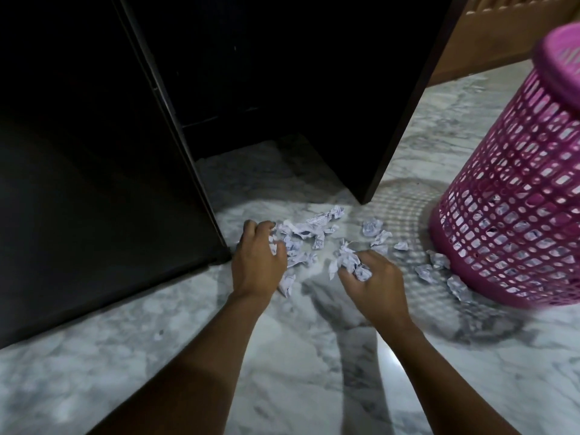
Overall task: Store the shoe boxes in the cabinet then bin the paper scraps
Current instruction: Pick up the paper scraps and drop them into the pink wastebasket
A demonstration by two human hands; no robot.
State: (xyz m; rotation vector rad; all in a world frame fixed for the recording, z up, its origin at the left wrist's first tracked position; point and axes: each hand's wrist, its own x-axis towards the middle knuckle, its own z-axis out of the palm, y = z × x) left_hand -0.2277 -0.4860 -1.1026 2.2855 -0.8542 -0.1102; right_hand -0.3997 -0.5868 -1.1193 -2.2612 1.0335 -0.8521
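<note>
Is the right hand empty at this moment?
No, the right hand grips a bunch of crumpled paper scraps in its curled fingers.

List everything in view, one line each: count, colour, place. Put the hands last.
paper scraps: many, white with bluish print, scattered on the floor between the cabinet and the bin, a few against the bin's base
bin: one, pink lattice plastic, standing on the floor at the right, paper visible through its wall
cabinet: one, black, filling the left and top, inside too dark to see
floor: one, white and grey marble, across the bottom
wooden panel: one, brown, top right behind the bin
left hand: one, by the cabinet's corner, fingers curled on scraps
right hand: one, centre, gripping a bunch of scraps
</note>
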